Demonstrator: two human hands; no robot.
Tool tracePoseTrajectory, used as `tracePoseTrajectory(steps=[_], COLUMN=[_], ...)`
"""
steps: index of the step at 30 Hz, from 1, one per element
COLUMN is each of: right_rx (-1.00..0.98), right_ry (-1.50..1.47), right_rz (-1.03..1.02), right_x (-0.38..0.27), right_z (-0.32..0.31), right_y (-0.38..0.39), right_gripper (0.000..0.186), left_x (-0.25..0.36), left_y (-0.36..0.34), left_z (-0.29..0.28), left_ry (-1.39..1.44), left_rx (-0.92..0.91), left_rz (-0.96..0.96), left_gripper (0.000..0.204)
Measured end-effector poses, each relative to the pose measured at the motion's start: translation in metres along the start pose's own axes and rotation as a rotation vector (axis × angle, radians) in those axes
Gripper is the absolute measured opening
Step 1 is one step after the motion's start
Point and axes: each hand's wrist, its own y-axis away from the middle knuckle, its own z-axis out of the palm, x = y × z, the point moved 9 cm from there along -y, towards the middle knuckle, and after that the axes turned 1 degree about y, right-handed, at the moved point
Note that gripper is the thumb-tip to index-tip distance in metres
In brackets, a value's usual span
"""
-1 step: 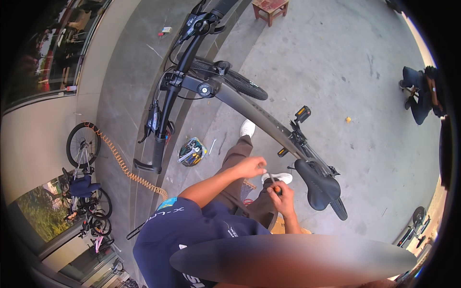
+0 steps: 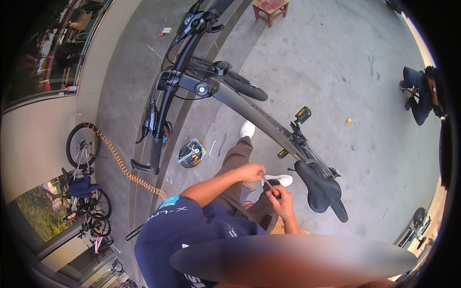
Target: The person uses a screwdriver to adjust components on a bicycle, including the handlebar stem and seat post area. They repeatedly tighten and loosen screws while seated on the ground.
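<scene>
My right hand (image 2: 284, 200) is closed around the orange and dark handle of a screwdriver (image 2: 269, 184). The metal shaft slants up to the left, toward my left hand (image 2: 252, 172). At the shaft's far end, the fingers of my left hand are pinched together on the tip; anything small between them is hidden. Both hands are over my legs, with a white shoe (image 2: 281, 180) just behind the screwdriver. Beyond them a dark grey bicycle (image 2: 254, 115) stretches from the handlebar at upper left to the black saddle (image 2: 318, 187) at right; neither hand touches it.
A tub of tools (image 2: 192, 153) stands on the floor at left, beside a loose wrench (image 2: 212, 147). An orange coiled hose (image 2: 122, 165) runs toward the wall. Several bicycles (image 2: 86, 192) line the left side. A red stool (image 2: 270, 10) is far ahead; another person (image 2: 420, 93) is at right.
My left hand has come down to the screwdriver's tip, and more of the shaft shows. The right hand has shifted slightly. The handlebar has moved a little to the left.
</scene>
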Motion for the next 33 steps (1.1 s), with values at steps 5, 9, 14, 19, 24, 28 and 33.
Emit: tracePoseTrajectory(steps=[5,9,14,19,24,28,33], right_rx=[0.116,0.191,0.232,0.304,0.435,0.484,0.619], right_ry=[0.121,0.229,0.258,0.092,0.218,0.29,0.327], right_rz=[0.053,0.051,-0.067,-0.038,-0.077,-0.09,-0.321], right_x=[0.112,0.188,0.245,0.27,0.252,0.234,0.209], right_z=[0.002,-0.001,0.015,0.027,0.021,0.032,0.038], right_y=[0.005,-0.013,-0.047,-0.068,-0.051,-0.033,-0.017], right_gripper=[0.025,0.026,0.026,0.022,0.022,0.021,0.026], left_x=[-0.081,-0.091,-0.101,-0.072,-0.051,-0.042,-0.045], left_y=[-0.082,-0.154,-0.19,-0.197,-0.165,-0.129,-0.116], left_z=[0.133,0.163,0.159,0.136,0.116,0.123,0.13], left_ry=[-0.386,-0.424,-0.631,-0.758,-0.563,-0.423,-0.09], left_rx=[-0.411,-0.434,-0.51,-0.402,-0.3,-0.307,-0.351], left_rz=[0.078,0.257,0.262,0.305,0.513,0.661,0.702], left_gripper=[0.055,0.056,0.052,0.047,0.051,0.053,0.052])
